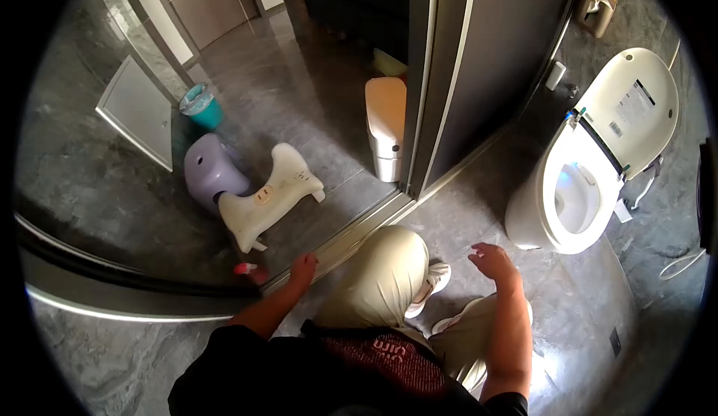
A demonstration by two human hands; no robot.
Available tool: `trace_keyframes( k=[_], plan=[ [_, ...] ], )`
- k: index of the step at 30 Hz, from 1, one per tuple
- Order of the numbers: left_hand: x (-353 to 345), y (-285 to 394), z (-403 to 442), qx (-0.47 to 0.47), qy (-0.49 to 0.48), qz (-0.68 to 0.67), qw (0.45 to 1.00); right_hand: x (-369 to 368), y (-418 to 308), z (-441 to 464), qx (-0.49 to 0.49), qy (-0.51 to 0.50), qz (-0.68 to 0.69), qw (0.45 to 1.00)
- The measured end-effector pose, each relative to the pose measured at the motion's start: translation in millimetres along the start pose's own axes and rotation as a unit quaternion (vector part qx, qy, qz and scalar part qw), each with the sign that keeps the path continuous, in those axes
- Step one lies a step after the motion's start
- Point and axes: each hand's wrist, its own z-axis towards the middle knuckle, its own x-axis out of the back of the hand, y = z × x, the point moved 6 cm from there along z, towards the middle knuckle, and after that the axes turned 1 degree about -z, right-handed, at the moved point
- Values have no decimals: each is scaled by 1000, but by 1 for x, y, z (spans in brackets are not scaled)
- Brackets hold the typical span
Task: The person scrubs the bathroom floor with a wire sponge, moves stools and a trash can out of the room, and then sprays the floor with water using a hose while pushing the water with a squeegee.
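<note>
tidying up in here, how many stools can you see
2: the white stool beyond the left hand, and the purple stool partly behind it, toward the teal bin. More could be hidden behind the dark panel.

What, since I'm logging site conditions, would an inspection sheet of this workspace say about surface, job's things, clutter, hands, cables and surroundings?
Surface: glossy grey marbled floor.
Job's things: white ceramic toilet, lid raised, nearer the right hand; curved cream plastic stool, nearer the left hand.
Clutter: rounded purple plastic stool beside the cream one; teal plastic bin farther off.
Hands: neither visibly holding anything.
Cables: thin white looped cord, far right.
Surroundings: flat dark-grey panel near the toilet.
</note>
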Motion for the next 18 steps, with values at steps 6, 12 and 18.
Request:
trace_keyframes(
  k=[6, 12, 18],
  plan=[
    [70, 13, -82, -190, 111, -6, 975, -20, 3, 2, 73, 12, -28, 997],
    [91, 97, -111, -267, 186, -66, 943, -28, 42, 31, 112, 61, -73, 989],
    [23, 250, -114, -375, 66, -132, 915, -26, 60, 42, 54, -168, -121, 977]
  ],
)
